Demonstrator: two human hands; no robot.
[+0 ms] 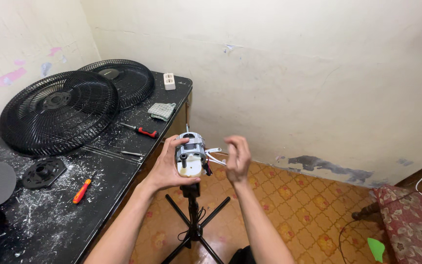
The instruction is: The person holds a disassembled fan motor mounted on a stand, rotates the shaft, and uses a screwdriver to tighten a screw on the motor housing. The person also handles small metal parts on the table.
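1. cream plaster walls with scuffed, peeling patches meet in a corner above a black table (123, 171) dusted with white flecks, and the floor beside it is patterned orange tile.
2. left hand (168, 168) wraps around the side of a bare grey and white fan motor (190, 155), fingers curled closed on its body.
3. fan motor sits upright on top of a black pole stand with spread legs (194, 220), just off the table's edge.
4. right hand (238, 157) is at the motor's right side, fingertips pinched narrow on thin white and red wires (214, 156) coming off it.
5. on the table lie two black round wire fan grilles (59, 110), a red-handled screwdriver (140, 129), an orange-handled screwdriver (83, 189) and a folded grey cloth (162, 111).
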